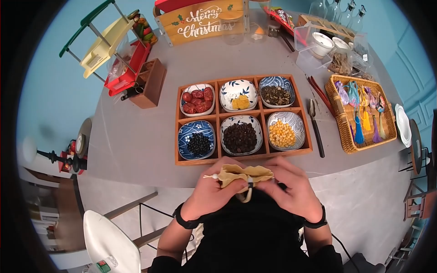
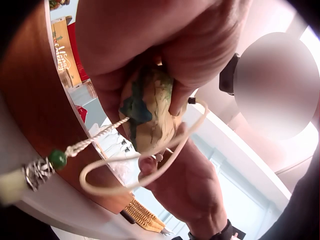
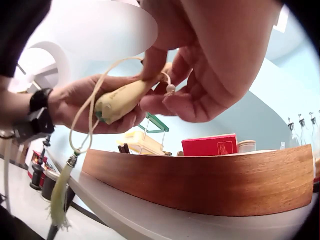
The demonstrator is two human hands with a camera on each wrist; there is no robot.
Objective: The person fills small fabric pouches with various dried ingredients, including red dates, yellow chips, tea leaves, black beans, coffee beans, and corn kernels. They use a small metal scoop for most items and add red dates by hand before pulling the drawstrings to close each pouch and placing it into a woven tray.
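Note:
A beige drawstring pouch [image 1: 246,171], its gathered mouth upward, is held in front of the body at the table's near edge. My left hand [image 1: 210,196] grips its left side and my right hand [image 1: 295,190] pinches the mouth from the right. In the left wrist view the pouch [image 2: 156,112] shows a blue-green pattern, and a pale cord [image 2: 107,191] loops below it. A green bead [image 2: 58,159] hangs on its twisted string. The right wrist view shows a pale green tassel [image 3: 61,195] dangling under the pouch [image 3: 122,102], and a small white bead [image 3: 170,88] by my right fingers.
Just beyond the hands lies a divided wooden tray [image 1: 180,161] with several bowls of red dates, corn kernels, black beans and other dried foods. A long-handled spoon [image 1: 317,132] and a wicker tray [image 1: 342,136] of tasselled pouches lie right. A wooden caddy [image 1: 152,86] stands left.

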